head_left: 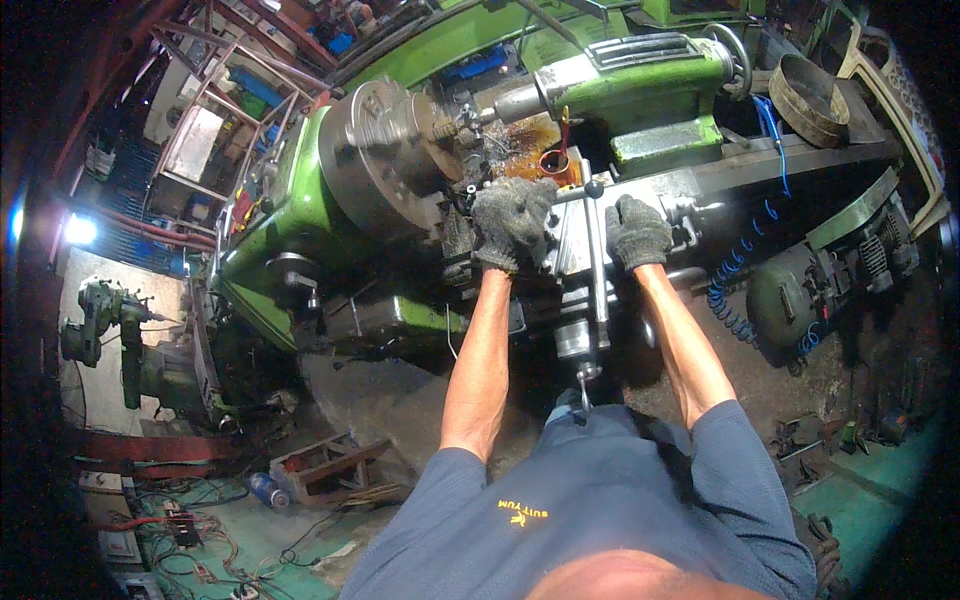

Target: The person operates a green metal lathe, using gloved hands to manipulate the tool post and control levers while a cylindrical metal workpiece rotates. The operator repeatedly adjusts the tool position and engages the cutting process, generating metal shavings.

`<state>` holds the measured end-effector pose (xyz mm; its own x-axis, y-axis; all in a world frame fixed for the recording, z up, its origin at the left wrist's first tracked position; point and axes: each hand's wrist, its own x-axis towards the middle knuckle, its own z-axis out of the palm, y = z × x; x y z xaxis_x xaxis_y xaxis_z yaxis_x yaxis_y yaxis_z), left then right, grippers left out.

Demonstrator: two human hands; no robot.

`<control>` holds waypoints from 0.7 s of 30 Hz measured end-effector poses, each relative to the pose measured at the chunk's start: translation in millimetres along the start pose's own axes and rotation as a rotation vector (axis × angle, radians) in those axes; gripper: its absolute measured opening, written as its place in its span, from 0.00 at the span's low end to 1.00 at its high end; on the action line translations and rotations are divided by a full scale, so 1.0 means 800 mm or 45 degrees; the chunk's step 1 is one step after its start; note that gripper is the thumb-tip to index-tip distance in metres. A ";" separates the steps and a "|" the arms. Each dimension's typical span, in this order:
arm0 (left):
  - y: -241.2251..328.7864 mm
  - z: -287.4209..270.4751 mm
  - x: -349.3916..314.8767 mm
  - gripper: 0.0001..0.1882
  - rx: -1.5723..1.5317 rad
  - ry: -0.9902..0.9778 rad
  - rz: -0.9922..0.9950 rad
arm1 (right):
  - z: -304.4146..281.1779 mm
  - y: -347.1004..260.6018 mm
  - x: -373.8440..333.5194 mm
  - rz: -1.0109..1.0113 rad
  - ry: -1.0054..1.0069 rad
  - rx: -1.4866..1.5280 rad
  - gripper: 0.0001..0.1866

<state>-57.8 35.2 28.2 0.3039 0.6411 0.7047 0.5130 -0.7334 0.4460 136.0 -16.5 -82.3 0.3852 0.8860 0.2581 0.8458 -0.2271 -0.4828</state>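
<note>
Both my hands wear grey knitted gloves and rest over the carriage of a green lathe. My left hand (513,222) is closed over the tool post area beside the chuck (372,150); what its fingers hold is hidden beneath it. My right hand (638,233) lies with its fingers stretched forward on the metal slide (668,190), holding nothing. Between the hands stands a long lever with a dark ball knob (594,188). A round workpiece (425,135), blurred, sits in the chuck. Just beyond my left hand is a reddish cup (553,162) with a brush handle in it.
The green tailstock (640,90) stands at the far right, its handwheel (735,60) beyond. A round metal ring (808,100) lies on the bed's right end. A blue coiled hose (735,270) hangs at right. A drill-like machine (105,320) stands left; cables (200,540) lie on the floor.
</note>
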 end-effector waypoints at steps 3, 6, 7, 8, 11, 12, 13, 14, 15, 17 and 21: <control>0.000 0.001 0.000 0.22 -0.031 0.023 -0.022 | -0.001 -0.001 0.000 0.004 0.008 0.003 0.15; 0.001 0.001 -0.002 0.22 -0.087 0.054 -0.059 | -0.005 -0.003 -0.001 0.007 0.003 0.005 0.15; 0.001 0.002 -0.003 0.21 -0.114 0.066 -0.081 | -0.006 -0.003 -0.001 0.007 -0.003 0.006 0.16; 0.002 0.002 -0.002 0.21 -0.129 0.072 -0.090 | -0.006 -0.003 0.000 0.007 -0.008 0.009 0.16; 0.004 0.002 -0.001 0.21 -0.084 0.017 -0.070 | -0.004 -0.001 0.001 -0.001 -0.015 0.014 0.16; 0.001 -0.002 0.001 0.19 0.010 -0.045 -0.026 | -0.004 0.000 0.001 -0.004 -0.015 0.015 0.16; -0.001 -0.006 0.002 0.17 0.102 -0.103 0.022 | -0.003 0.001 0.001 -0.003 -0.013 0.013 0.16; -0.002 -0.009 0.002 0.16 0.196 -0.162 0.068 | -0.003 0.001 0.001 -0.004 -0.012 0.012 0.16; -0.003 -0.009 0.002 0.16 0.195 -0.163 0.047 | -0.003 0.001 0.001 -0.004 -0.010 0.011 0.16; -0.005 -0.008 0.001 0.16 0.194 -0.164 0.004 | -0.002 0.000 0.001 -0.003 -0.001 -0.001 0.16; -0.011 -0.005 -0.001 0.17 0.192 -0.135 -0.018 | -0.002 -0.001 0.000 0.010 -0.012 0.003 0.16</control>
<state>-65.3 40.2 26.0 0.3744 0.6771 0.6335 0.6302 -0.6870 0.3619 136.1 -16.9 -80.9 0.3885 0.8878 0.2467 0.8419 -0.2331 -0.4867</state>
